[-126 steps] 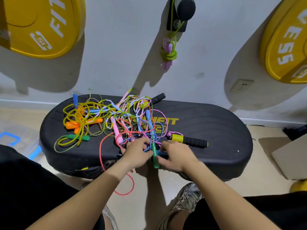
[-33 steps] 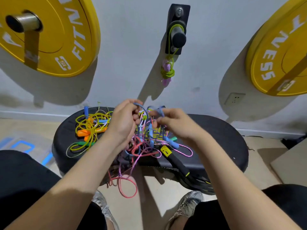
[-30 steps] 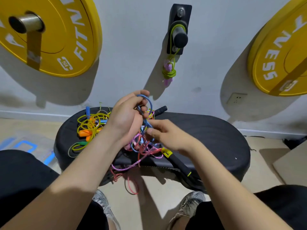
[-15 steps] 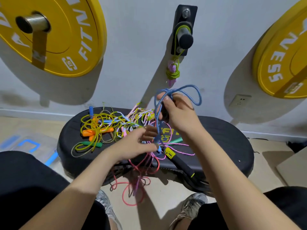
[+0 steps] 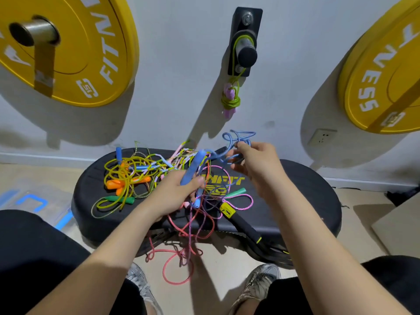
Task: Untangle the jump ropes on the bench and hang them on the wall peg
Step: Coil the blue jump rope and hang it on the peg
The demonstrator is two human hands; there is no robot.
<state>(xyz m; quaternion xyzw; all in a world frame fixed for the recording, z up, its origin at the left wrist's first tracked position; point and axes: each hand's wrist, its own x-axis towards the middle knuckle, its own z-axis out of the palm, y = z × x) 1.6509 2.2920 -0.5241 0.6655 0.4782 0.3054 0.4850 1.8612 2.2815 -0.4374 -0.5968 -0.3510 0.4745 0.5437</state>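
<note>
A tangle of coloured jump ropes [image 5: 145, 176] lies on the black bench [image 5: 295, 201]. My left hand [image 5: 175, 192] grips a blue handle [image 5: 193, 169] that points up and away. My right hand [image 5: 254, 162] holds bunched loops of the blue rope [image 5: 238, 138] above the bench's back edge. A pink rope [image 5: 179, 267] hangs off the front edge toward the floor. A black handle with a yellow band [image 5: 241, 220] lies at the front edge. On the wall peg [image 5: 245, 51] hangs a green rope with purple handles [image 5: 230, 98].
Two yellow weight plates are mounted on the wall, one at the left [image 5: 68, 48] and one at the right [image 5: 384, 76]. A wall socket [image 5: 321, 137] sits low on the right. My shoes [image 5: 259, 280] rest on the floor before the bench.
My right hand has dropped lower with the blue rope loops. My left hand has taken hold of the blue handle and lifted it off the pile.
</note>
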